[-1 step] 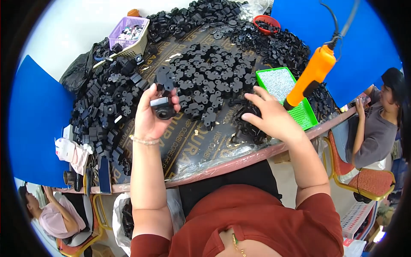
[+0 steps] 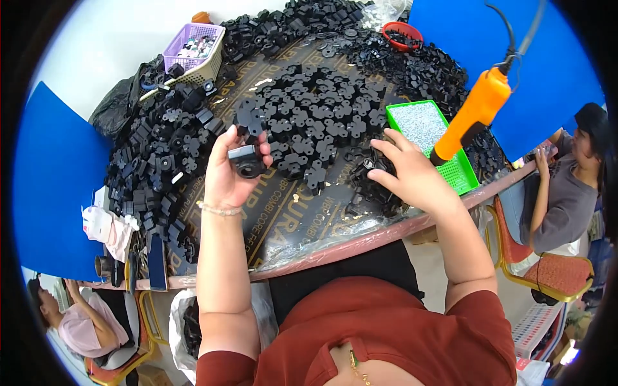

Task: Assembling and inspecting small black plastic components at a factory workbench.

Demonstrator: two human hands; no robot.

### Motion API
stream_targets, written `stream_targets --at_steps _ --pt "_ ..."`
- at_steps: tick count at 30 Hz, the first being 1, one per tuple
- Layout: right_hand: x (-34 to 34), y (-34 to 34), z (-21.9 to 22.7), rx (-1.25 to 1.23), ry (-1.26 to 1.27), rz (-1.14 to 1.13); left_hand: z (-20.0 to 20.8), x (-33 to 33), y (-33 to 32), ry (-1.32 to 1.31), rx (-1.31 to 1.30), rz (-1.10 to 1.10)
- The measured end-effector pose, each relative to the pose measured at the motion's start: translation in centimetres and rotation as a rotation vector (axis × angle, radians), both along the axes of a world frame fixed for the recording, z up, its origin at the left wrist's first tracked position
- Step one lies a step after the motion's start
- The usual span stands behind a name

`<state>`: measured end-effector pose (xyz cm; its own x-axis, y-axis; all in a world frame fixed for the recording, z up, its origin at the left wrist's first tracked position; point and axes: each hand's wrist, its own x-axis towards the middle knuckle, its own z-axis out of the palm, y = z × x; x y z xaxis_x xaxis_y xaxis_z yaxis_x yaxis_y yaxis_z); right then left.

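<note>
My left hand (image 2: 225,170) is closed around a small black plastic housing (image 2: 250,169) with a round, lens-like opening and a grey strip along its top. A flat black lobed piece (image 2: 248,121) sticks up just beyond those fingers; whether it is joined to the housing I cannot tell. My right hand (image 2: 415,177) reaches over a heap of small black parts (image 2: 383,201), thumb and fingers apart, the fingertips at the heap. Nothing shows between them. Beside that hand hangs an orange electric screwdriver (image 2: 473,112), its tip near the green tray (image 2: 465,174) of small silvery pieces.
Black lobed parts (image 2: 322,109) stand grouped mid-table, with larger piles (image 2: 167,141) at left and back. A purple basket (image 2: 174,48), a red bowl (image 2: 402,27) and blue partitions (image 2: 58,186) edge the table. Co-workers sit at left (image 2: 90,321) and right (image 2: 566,186).
My right hand's fingers have shifted very slightly over the heap. The screwdriver has swung a little to the right. My left hand keeps its hold on the housing.
</note>
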<state>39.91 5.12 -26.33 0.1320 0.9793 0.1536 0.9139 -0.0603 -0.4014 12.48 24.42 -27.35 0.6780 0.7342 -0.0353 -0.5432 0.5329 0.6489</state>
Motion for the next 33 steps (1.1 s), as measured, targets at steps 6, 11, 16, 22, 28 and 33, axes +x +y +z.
stream_targets --at_steps 6,11,16,22,28,33 --pt "-2.3 -0.3 -1.0 0.196 -0.152 0.381 -3.2 -0.2 -0.2 0.050 0.001 -0.037" --pt "-4.5 1.4 -4.2 0.235 -0.295 0.399 -2.9 0.9 -1.4 0.089 0.146 -0.049" --pt "-5.1 2.9 -3.7 0.225 -0.334 0.522 -3.0 0.7 -1.9 0.104 0.143 -0.003" --pt "-5.4 3.6 -2.6 0.184 -0.413 0.638 -2.7 1.0 -1.9 0.031 0.116 -0.004" --pt "-5.3 5.6 5.2 0.378 0.459 0.332 -2.9 0.8 -2.1 0.024 0.179 0.038" --pt "-5.9 8.5 4.4 0.575 1.014 0.187 -2.6 1.0 -2.3 0.110 0.343 0.170"
